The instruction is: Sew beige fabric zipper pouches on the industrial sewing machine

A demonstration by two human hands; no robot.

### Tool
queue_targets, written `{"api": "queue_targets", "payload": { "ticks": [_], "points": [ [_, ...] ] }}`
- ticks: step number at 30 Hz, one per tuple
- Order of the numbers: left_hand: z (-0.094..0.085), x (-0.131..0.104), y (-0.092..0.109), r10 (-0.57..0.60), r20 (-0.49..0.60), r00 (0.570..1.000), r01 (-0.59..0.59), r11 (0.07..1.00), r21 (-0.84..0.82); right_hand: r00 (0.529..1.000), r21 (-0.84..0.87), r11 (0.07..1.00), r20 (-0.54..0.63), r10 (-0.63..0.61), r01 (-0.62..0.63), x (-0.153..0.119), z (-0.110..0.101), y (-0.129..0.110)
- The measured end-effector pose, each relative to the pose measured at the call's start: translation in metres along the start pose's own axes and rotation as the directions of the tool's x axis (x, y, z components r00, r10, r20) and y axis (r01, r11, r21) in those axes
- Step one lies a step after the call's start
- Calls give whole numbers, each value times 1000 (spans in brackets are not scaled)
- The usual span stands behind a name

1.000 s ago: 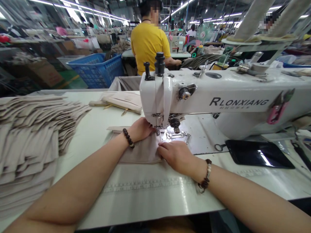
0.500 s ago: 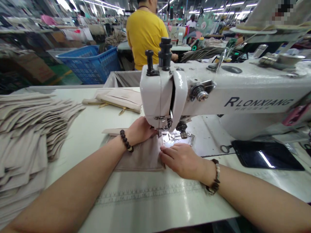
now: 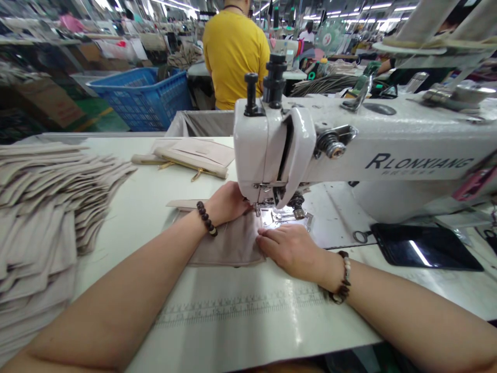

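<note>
A beige fabric piece (image 3: 233, 243) lies flat under the needle area of a white sewing machine (image 3: 252, 150). My left hand (image 3: 229, 202) is closed on its far part, beside the presser foot; the fingertips are partly hidden behind the machine head. With bent fingers pressed together, my right hand (image 3: 285, 248) grips the right edge of the piece, just in front of the metal needle plate (image 3: 277, 216). The needle itself is hard to make out.
Layered beige fabric pieces (image 3: 42, 223) cover the left of the table. Behind my left hand lies a beige zippered pouch (image 3: 194, 158). Scissors (image 3: 361, 237) and a black tablet (image 3: 423, 246) rest at right. Beyond are a blue basket (image 3: 143, 98) and a person in yellow (image 3: 236, 57).
The view has shifted slightly, so the machine appears farther right. The fabric piece has slid a little away from me, with both hands still on it.
</note>
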State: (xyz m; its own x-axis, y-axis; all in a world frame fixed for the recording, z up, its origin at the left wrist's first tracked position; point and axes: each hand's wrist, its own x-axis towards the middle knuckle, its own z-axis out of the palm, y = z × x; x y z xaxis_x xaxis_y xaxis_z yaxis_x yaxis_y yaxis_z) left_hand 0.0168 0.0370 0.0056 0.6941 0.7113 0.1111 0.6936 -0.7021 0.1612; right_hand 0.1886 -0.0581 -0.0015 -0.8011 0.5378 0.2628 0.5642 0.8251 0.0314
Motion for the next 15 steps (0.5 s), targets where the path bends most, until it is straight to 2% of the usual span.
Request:
{"api": "queue_targets", "payload": {
  "ticks": [5,15],
  "points": [
    [1,-2,-1,7,-4,1000,-6,1000,28,1000,12,1000,16,3,-3,0,-1,-2],
    [17,6,-14,-29,-28,999,29,999,25,993,-25,993,26,117,-116,5,-2,-2]
  ]
}}
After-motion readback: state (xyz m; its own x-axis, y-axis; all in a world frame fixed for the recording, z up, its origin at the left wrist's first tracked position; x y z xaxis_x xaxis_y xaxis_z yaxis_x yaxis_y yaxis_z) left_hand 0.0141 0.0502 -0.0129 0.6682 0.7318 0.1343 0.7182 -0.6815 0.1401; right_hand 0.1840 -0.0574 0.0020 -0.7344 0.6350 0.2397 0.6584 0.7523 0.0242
